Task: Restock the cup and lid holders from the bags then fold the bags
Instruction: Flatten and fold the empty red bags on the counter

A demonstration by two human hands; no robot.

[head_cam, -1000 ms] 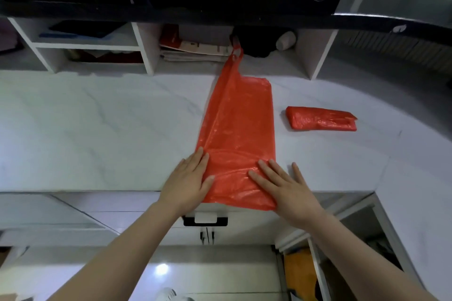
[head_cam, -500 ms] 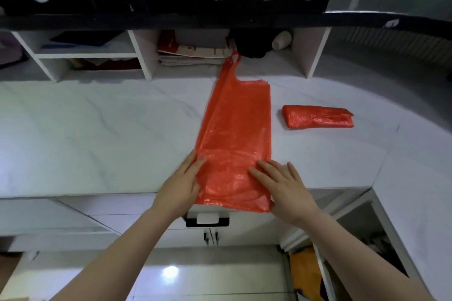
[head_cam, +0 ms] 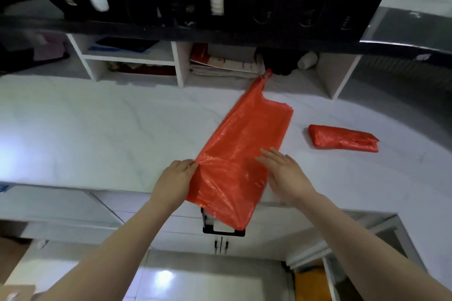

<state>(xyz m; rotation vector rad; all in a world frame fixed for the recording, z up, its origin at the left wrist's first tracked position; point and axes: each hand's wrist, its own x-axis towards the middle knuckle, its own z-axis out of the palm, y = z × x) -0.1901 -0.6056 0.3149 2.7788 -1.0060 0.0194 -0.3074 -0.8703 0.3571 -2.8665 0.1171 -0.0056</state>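
One red bag (head_cam: 244, 151) lies flat and creased on the table (head_cam: 97, 134); my left hand (head_cam: 175, 182) pinches its edge, my right hand (head_cam: 285, 175) presses it, fingers spread.

No legible text (all blurred)

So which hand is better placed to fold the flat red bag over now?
Probably the left hand: it already pinches the red bag's left edge. The right hand lies open on the bag and can hold it down.
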